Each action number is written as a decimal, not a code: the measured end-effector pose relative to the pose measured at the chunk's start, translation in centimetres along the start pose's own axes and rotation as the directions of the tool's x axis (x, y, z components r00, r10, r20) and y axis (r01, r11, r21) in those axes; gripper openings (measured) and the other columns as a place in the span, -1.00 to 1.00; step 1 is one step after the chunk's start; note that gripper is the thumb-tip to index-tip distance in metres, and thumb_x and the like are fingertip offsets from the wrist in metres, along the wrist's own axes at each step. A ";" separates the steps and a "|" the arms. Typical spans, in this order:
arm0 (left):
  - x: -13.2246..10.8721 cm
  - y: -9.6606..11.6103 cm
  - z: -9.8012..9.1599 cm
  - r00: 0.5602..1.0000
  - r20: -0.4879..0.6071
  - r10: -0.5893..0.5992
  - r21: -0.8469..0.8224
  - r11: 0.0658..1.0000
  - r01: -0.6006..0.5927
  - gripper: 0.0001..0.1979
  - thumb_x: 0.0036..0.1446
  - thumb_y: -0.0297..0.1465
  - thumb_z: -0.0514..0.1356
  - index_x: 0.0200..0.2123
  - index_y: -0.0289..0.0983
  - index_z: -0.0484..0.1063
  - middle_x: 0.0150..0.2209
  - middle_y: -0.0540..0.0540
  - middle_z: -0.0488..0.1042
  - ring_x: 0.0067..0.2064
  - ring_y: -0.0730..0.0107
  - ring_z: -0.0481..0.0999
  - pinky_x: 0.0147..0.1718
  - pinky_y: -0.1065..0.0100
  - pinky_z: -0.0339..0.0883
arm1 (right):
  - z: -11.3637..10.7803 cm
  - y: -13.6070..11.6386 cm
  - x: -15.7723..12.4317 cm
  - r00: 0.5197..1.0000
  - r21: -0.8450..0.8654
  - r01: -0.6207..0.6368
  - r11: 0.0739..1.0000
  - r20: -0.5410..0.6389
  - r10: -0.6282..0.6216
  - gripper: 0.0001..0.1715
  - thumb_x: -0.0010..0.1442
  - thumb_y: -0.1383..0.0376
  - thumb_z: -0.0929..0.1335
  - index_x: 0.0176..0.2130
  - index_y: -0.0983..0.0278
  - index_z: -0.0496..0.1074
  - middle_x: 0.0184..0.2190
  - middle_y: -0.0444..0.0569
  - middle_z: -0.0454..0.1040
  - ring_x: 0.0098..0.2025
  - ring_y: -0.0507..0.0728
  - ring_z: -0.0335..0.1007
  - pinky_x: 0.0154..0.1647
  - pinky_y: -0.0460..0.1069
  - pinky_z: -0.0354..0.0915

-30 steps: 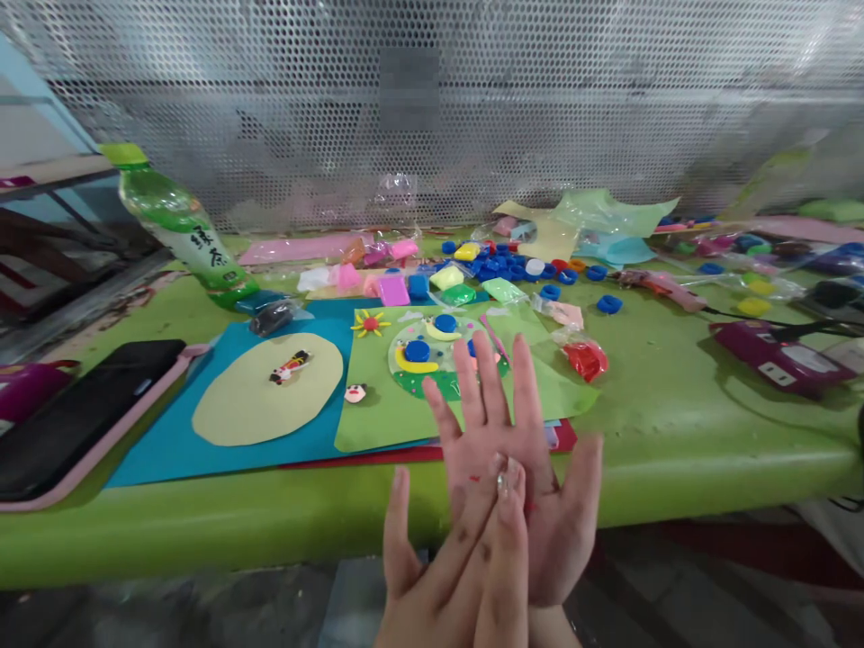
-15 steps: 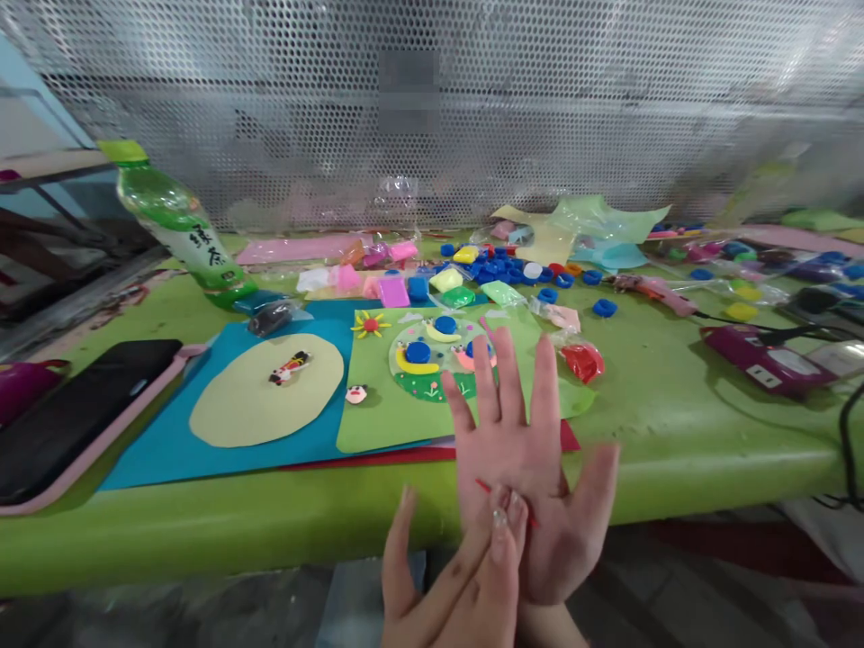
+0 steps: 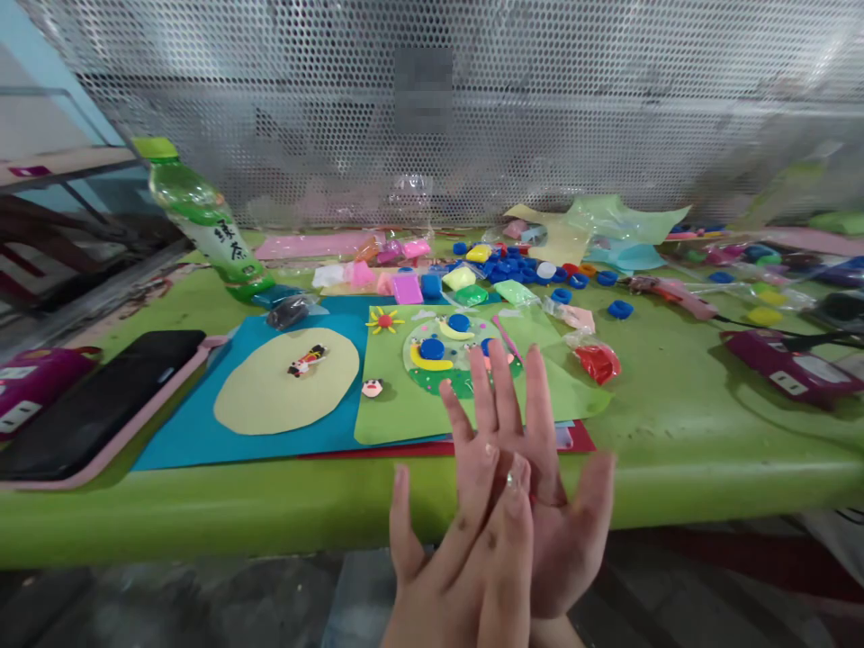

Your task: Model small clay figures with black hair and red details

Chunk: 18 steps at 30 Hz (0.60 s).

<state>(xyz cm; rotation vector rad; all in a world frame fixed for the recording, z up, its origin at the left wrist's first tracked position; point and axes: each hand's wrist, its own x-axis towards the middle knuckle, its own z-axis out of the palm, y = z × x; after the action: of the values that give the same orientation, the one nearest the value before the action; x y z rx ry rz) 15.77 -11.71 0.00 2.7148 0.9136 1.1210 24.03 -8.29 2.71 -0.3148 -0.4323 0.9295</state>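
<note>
My right hand (image 3: 567, 540) is palm up with its fingers stretched out. My left hand (image 3: 459, 558) lies across that palm, fingers flat and the outermost one spread to the left. Between the two, a tiny bit of a thin red clay strip (image 3: 533, 498) shows; the rest is hidden. Beyond my fingers lies a green sheet (image 3: 388, 423) with a round clay picture (image 3: 438, 380) of snails with blue bottle-cap shells. A small clay face (image 3: 372, 388) and a clay sun (image 3: 384, 320) are on this sheet too. Left of it, a cream paper oval (image 3: 270, 396) bears a small clay figure (image 3: 307, 360).
A green tea bottle (image 3: 209, 234) and a black phone (image 3: 108, 396) are on the left. Behind the sheets are many blue bottle caps (image 3: 506, 267) and clay packets. A red clay packet (image 3: 597, 362) and a purple device (image 3: 787, 364) lie right. Perforated metal stands behind.
My left hand has slid forward over the right palm, towards its fingers, covering most of the red strip. The view has shifted slightly left.
</note>
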 end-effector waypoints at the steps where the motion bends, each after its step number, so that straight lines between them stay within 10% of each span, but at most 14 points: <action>1: -0.3 -0.1 0.4 1.000 0.006 -0.009 0.014 1.000 0.009 -0.21 0.31 -0.28 0.12 0.37 -0.33 -0.33 0.13 -0.21 0.43 0.26 0.11 0.23 0.35 -0.09 -0.37 | 0.0 -0.1 0.1 1.000 0.003 0.012 1.000 -0.027 -0.012 -0.28 0.35 -0.03 -0.08 0.33 0.13 0.07 0.36 -0.09 0.12 0.40 0.18 -0.09 0.35 0.34 -0.12; 6: -1.6 -1.0 1.6 0.998 0.013 -0.056 0.016 0.998 0.056 -0.29 0.34 -0.34 0.01 0.39 -0.21 -0.37 0.24 -0.13 0.30 0.30 0.17 0.07 0.34 0.00 -0.13 | 0.0 -0.5 0.9 0.997 0.050 0.033 0.998 -0.072 -0.029 -0.28 0.34 -0.02 -0.05 0.32 0.20 0.09 0.34 -0.01 0.16 0.36 0.20 0.03 0.34 0.35 -0.06; 18: -0.4 0.4 0.4 1.000 0.019 -0.017 0.053 0.998 0.016 -0.42 0.38 -0.45 -0.02 0.36 -0.25 -0.23 0.06 -0.02 0.49 0.19 0.32 0.39 0.39 -0.10 -0.48 | -0.6 -1.0 1.3 0.994 0.073 0.054 0.996 -0.100 -0.046 -0.31 0.35 0.00 -0.04 0.26 0.17 0.21 0.30 -0.03 0.23 0.34 0.19 0.10 0.33 0.34 -0.02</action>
<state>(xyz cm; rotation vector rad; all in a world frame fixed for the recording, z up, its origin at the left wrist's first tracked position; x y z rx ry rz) 16.03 -12.19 -0.38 2.7490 0.9753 1.0804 25.70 -7.89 2.95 -0.2785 -0.3123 0.8750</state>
